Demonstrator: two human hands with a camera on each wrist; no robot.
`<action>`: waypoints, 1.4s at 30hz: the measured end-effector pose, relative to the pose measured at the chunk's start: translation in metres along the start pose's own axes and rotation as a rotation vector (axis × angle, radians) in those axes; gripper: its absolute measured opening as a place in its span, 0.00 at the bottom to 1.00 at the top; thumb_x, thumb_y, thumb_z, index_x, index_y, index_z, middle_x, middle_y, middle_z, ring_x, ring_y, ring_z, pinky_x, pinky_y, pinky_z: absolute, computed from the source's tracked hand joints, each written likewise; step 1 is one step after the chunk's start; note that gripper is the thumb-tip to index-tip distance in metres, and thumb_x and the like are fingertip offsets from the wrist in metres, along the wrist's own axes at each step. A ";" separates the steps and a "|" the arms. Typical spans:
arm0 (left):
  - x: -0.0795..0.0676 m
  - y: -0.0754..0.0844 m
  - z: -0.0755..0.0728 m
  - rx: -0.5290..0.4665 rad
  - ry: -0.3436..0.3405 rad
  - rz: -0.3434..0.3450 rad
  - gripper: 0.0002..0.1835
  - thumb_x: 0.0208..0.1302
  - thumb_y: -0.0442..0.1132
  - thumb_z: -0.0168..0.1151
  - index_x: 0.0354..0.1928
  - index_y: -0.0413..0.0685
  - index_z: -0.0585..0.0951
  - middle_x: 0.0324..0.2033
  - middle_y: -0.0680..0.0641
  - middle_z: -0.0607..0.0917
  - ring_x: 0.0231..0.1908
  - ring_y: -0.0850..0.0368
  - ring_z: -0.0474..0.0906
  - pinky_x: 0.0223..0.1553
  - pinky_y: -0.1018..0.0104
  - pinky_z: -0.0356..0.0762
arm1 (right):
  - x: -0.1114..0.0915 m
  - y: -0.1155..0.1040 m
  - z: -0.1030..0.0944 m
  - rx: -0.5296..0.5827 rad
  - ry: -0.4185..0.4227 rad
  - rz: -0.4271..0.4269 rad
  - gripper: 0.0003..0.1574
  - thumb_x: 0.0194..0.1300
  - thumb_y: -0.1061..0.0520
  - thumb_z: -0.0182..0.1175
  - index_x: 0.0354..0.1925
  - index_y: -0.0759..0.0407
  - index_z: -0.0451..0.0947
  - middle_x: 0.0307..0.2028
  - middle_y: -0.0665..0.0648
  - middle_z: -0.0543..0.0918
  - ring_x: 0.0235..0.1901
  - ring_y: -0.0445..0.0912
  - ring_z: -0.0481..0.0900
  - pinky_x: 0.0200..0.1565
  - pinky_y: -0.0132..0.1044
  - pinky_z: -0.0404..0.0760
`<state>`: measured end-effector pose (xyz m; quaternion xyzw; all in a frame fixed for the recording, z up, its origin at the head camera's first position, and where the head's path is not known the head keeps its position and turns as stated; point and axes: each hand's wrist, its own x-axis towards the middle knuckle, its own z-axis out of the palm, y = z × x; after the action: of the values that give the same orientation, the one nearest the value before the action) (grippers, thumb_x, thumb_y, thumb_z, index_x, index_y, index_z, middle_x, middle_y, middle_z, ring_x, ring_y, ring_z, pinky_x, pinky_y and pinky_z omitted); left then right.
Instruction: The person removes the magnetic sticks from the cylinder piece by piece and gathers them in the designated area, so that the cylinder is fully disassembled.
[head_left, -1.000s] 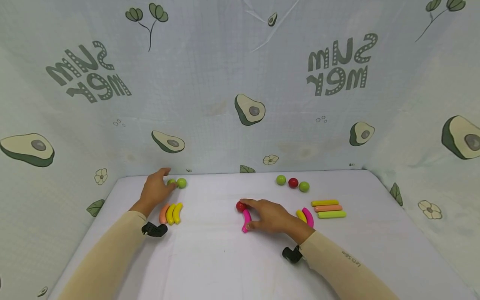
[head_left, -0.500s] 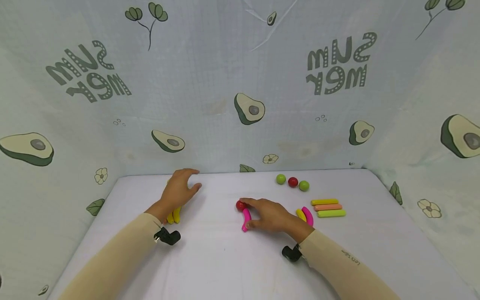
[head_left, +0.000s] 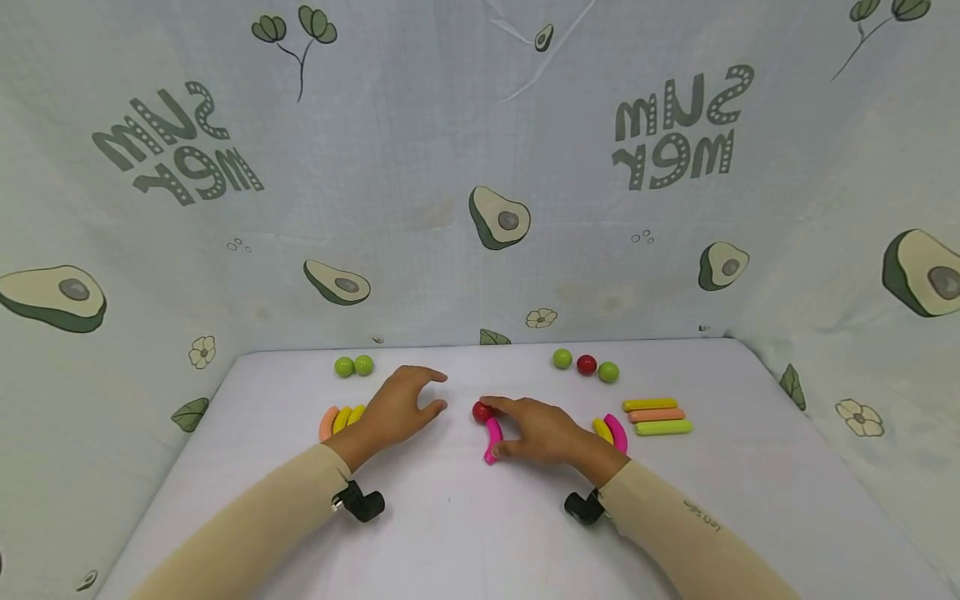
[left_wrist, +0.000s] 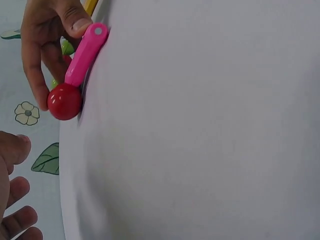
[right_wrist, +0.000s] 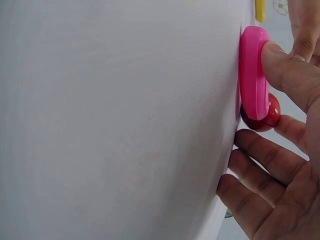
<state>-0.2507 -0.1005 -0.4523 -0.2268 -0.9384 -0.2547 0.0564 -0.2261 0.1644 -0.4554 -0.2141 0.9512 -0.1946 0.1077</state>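
My right hand [head_left: 538, 431] rests at a curved pink toy rod [head_left: 492, 442] and a red ball [head_left: 482, 412] mid-table. The rod's far end meets the ball; a round grey disc shows in its near end in the left wrist view. In the right wrist view my thumb [right_wrist: 285, 75] touches the rod's side, and my index finger reaches the ball, while the other fingers are spread. Just left of the ball, my left hand [head_left: 402, 407] hovers with thumb and fingers apart, holding nothing. It partly covers two curved yellow rods [head_left: 342, 419] beside an orange rod [head_left: 327, 425].
Two green balls [head_left: 354, 366] lie back left. At the back right are a red ball [head_left: 587, 365] and two green ones. Straight yellow, orange and green rods [head_left: 663, 428] lie right, near curved yellow and pink rods [head_left: 617, 433]. A printed cloth [head_left: 420, 167] hangs behind.
My left hand has left the green balls at the back left and moved right and nearer, towards the red ball. My right hand, the pink rod and the red ball have stayed put.
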 end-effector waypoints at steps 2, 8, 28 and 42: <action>-0.001 0.003 0.004 -0.004 -0.016 0.006 0.22 0.68 0.47 0.70 0.62 0.52 0.81 0.60 0.50 0.82 0.65 0.49 0.72 0.67 0.51 0.70 | 0.000 0.000 0.000 -0.001 0.001 0.001 0.52 0.58 0.42 0.77 0.76 0.40 0.66 0.66 0.51 0.77 0.65 0.54 0.73 0.57 0.57 0.79; -0.005 0.011 0.016 -0.033 -0.053 0.059 0.21 0.69 0.46 0.69 0.62 0.53 0.82 0.58 0.51 0.83 0.63 0.50 0.74 0.65 0.52 0.72 | 0.001 0.000 0.001 -0.013 0.012 0.001 0.52 0.57 0.42 0.77 0.75 0.39 0.66 0.65 0.50 0.78 0.64 0.54 0.74 0.55 0.57 0.80; 0.009 0.026 0.044 0.011 -0.068 0.197 0.22 0.66 0.42 0.72 0.61 0.52 0.83 0.55 0.53 0.86 0.59 0.52 0.77 0.62 0.55 0.74 | 0.001 0.003 0.001 0.024 0.028 -0.004 0.58 0.56 0.41 0.77 0.78 0.47 0.61 0.63 0.47 0.80 0.63 0.51 0.76 0.59 0.57 0.77; 0.019 0.031 0.047 0.078 -0.082 0.167 0.21 0.63 0.41 0.74 0.58 0.51 0.85 0.49 0.54 0.87 0.52 0.53 0.80 0.56 0.57 0.78 | 0.002 0.003 0.002 0.028 0.036 0.006 0.62 0.55 0.38 0.78 0.78 0.50 0.58 0.63 0.47 0.80 0.63 0.52 0.76 0.59 0.57 0.77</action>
<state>-0.2531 -0.0456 -0.4745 -0.3120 -0.9270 -0.2028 0.0475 -0.2286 0.1650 -0.4584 -0.2059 0.9508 -0.2115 0.0940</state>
